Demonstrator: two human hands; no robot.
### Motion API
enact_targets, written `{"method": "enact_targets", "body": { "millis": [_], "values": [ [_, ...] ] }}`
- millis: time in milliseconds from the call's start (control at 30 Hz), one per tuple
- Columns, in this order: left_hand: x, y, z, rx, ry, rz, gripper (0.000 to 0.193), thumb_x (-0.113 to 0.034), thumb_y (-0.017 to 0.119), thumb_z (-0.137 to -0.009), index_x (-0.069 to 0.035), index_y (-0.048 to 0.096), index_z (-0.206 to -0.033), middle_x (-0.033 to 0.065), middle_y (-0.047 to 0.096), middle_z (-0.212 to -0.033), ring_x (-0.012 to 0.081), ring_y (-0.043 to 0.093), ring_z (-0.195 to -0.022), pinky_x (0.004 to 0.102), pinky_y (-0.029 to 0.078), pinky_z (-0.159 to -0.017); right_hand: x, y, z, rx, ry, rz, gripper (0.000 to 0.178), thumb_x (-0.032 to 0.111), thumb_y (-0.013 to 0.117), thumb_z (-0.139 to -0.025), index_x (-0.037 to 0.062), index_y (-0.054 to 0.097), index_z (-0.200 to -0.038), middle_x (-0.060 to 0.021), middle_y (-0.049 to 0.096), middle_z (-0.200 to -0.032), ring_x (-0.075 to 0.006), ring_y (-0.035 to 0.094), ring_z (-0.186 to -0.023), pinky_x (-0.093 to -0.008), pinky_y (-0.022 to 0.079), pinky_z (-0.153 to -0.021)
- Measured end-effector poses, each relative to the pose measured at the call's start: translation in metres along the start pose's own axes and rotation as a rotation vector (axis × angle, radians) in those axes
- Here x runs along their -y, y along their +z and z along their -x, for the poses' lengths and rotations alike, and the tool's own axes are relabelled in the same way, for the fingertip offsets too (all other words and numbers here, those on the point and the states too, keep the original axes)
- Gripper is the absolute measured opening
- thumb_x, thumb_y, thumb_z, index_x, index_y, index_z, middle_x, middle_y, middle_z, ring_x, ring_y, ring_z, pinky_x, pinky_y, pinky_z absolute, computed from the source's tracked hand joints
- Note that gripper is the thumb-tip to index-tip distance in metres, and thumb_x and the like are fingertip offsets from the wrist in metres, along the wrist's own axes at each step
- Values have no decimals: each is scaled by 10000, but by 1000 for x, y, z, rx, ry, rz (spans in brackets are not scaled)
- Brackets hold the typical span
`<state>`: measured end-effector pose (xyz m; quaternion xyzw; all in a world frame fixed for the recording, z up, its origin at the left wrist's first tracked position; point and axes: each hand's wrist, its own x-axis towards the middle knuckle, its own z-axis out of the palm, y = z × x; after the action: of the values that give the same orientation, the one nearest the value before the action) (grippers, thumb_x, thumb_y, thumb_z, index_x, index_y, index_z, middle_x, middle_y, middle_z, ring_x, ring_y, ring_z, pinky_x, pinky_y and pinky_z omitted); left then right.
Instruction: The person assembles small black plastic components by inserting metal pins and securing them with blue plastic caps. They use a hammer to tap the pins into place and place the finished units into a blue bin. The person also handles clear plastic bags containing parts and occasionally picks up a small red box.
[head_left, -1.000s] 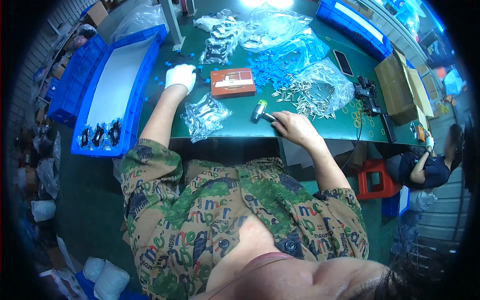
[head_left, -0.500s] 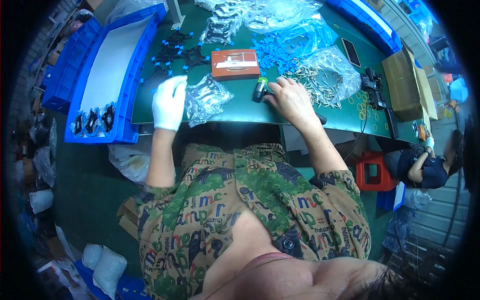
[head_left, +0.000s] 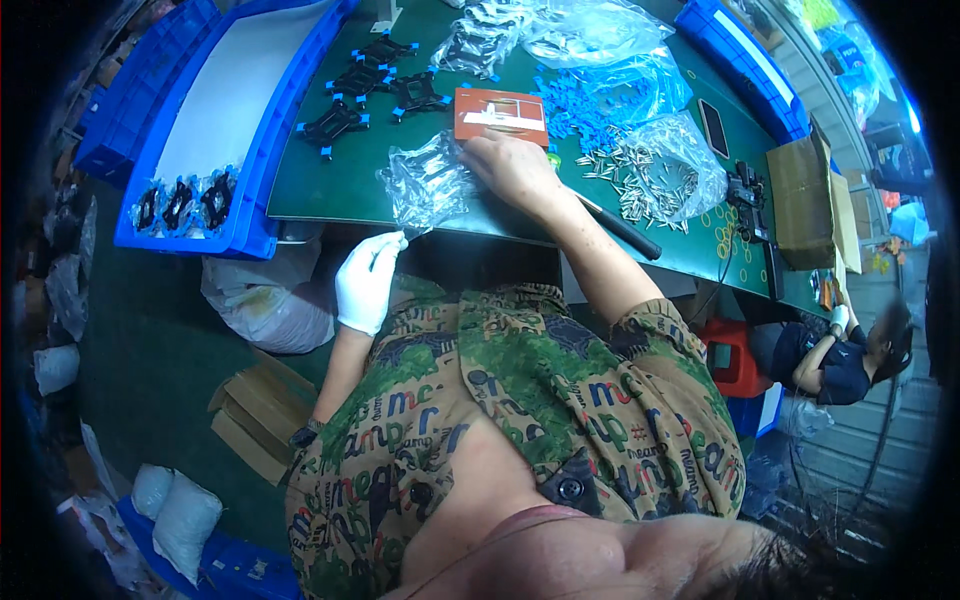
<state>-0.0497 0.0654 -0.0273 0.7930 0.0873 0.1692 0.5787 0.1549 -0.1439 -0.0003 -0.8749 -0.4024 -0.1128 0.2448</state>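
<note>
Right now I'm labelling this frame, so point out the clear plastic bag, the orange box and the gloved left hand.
clear plastic bag (head_left: 428,185), head view, middle of the crinkled film.
orange box (head_left: 500,115), head view, centre of its top face.
left hand (head_left: 365,285), head view, back of the white glove.

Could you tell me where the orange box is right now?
The orange box lies on the green table, just beyond the right hand.

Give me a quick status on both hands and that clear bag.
Left hand, white glove, off the table edge, pinching the clear bag corner. Right hand bare, flat on the green table beside the bag, below the orange box. Nothing between them.
</note>
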Motion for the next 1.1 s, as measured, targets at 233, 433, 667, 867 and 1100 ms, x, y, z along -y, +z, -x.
{"method": "enact_targets", "body": {
  "millis": [233, 433, 667, 867, 1100],
  "values": [
    [-18, 12, -22, -29, 113, -68, 185, -57, 652, -965, 20, 720, -1119, 122, 745, -1072, 165, 710, -979, 297, 560, -863, 15, -27, -4, -201, 7, -168, 169, 216, 643, -977, 57, 671, -1026, -145, 676, -947, -338, 682, -933, -444, 552, -775],
    [-30, 26, -58, 4, 72, -231, 402, -46, 667, -953, -15, 591, -1347, 130, 644, -1318, 179, 678, -1101, 310, 536, -953, 13, -19, -10, -252, 188, -751, 189, 170, 579, -1027, 17, 671, -1088, -130, 707, -934, -276, 692, -911, -375, 541, -829],
    [-27, 16, -115, 49, 79, 414, 426, -135, 573, -1040, 18, 503, -1431, 133, 599, -1362, 205, 586, -1246, 328, 440, -1094, 11, -80, -25, -211, -401, -359, 96, 131, 660, -945, 42, 663, -982, -94, 660, -1020, -301, 605, -1004, -409, 473, -882],
    [-17, 35, -151, 702, -422, 719, 580, -420, 432, -1087, 5, 457, -1481, 150, 605, -1388, 216, 626, -1199, 309, 511, -932, 12, -95, -18, -15, -472, -309, 118, 172, 657, -964, 55, 670, -970, -95, 641, -1090, -309, 604, -1080, -415, 477, -929],
    [-56, 56, -126, 897, 6, 279, 313, -218, 716, -915, -50, 677, -1176, 25, 702, -1052, 121, 630, -923, 282, 516, -804, 12, -80, -7, -38, -465, -277, 132, 201, 666, -961, 74, 678, -991, -79, 629, -1142, -303, 601, -1142, -422, 484, -971]
  ]
}}
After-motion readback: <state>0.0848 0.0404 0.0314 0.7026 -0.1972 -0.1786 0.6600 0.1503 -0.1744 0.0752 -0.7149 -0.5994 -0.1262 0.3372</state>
